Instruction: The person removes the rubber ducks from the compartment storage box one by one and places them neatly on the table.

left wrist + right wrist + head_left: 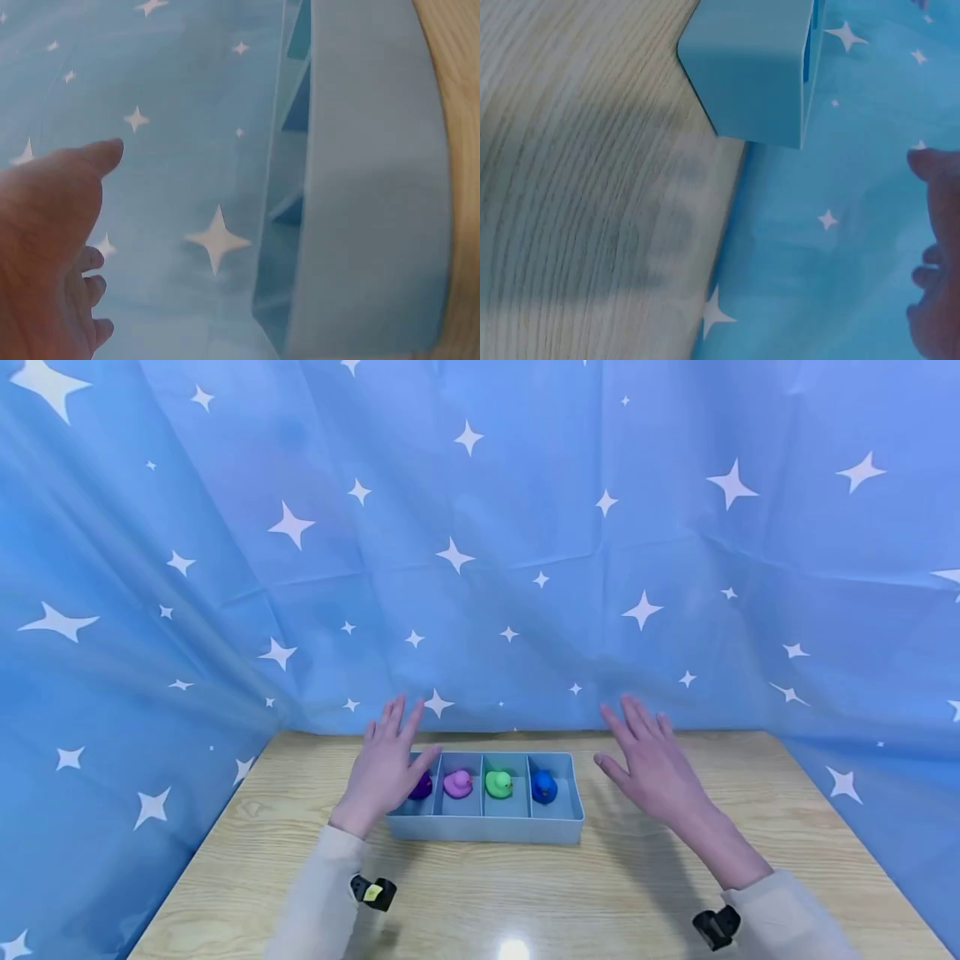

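Head view: tray [487,831] on table [525,881]; compartmented singly, purple toy [422,787], pink duck [458,784], green duck [498,785], blue duck [544,788]; left hand [384,770] at left end, right hand [656,768] beyond right end; fingers wide, nothing held; likely step, free-handed pause; any next grip calling for narrowed fingers

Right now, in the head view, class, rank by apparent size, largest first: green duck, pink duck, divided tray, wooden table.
1. Wooden table
2. Divided tray
3. Pink duck and green duck: too alike to rank.
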`<state>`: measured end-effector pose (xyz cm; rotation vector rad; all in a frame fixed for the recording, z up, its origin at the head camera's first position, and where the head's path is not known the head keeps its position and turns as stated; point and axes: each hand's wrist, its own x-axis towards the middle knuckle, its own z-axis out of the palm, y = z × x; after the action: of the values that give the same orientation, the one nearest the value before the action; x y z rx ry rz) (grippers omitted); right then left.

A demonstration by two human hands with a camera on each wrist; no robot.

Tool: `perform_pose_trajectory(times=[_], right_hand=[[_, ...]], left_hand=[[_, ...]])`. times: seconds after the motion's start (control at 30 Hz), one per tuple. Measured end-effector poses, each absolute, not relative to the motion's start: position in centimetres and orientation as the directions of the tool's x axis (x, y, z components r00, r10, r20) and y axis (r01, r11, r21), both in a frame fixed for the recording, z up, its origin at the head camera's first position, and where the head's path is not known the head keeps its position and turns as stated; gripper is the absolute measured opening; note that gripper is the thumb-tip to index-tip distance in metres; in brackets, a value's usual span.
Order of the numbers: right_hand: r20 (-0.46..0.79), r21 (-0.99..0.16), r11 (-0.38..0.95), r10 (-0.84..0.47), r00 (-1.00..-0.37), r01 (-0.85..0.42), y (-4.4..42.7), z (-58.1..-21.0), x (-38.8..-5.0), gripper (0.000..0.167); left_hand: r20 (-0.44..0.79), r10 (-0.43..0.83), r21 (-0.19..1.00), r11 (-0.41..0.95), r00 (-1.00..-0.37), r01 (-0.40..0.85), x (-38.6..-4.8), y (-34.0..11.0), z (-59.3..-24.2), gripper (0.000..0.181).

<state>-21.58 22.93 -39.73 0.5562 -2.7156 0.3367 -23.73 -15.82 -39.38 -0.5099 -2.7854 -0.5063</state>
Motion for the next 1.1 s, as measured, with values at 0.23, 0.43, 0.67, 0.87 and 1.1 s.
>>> perform_pose_trajectory(times=[0.23,0.43,0.67,0.87,1.1], right_hand=[[0.382,-0.254,0.819,-0.403,-0.831,-0.514,22.0,-40.5,-21.7,0.069],[0.349,-0.34,0.778,-0.418,-0.839,-0.529,20.3,-41.5,-21.6,0.064],[0.334,-0.424,0.741,-0.407,-0.85,-0.521,19.1,-42.6,-22.0,0.055],[0.306,-0.5,0.7,-0.407,-0.86,-0.51,18.2,-43.3,-22.4,0.047],[0.291,-0.55,0.676,-0.396,-0.871,-0.491,17.3,-43.6,-23.1,0.047]], left_hand=[[0.324,0.281,0.467,0.783,-0.904,0.411,-22.9,-17.7,-41.4,0.082],[0.272,0.228,0.623,0.699,-0.935,0.351,-22.0,-18.6,-43.9,0.088],[0.21,0.194,0.719,0.634,-0.958,0.286,-21.9,-19.1,-45.8,0.091],[0.166,0.197,0.777,0.578,-0.966,0.251,-22.1,-19.4,-46.8,0.098],[0.148,0.201,0.807,0.541,-0.968,0.236,-22.3,-19.8,-47.5,0.099]])
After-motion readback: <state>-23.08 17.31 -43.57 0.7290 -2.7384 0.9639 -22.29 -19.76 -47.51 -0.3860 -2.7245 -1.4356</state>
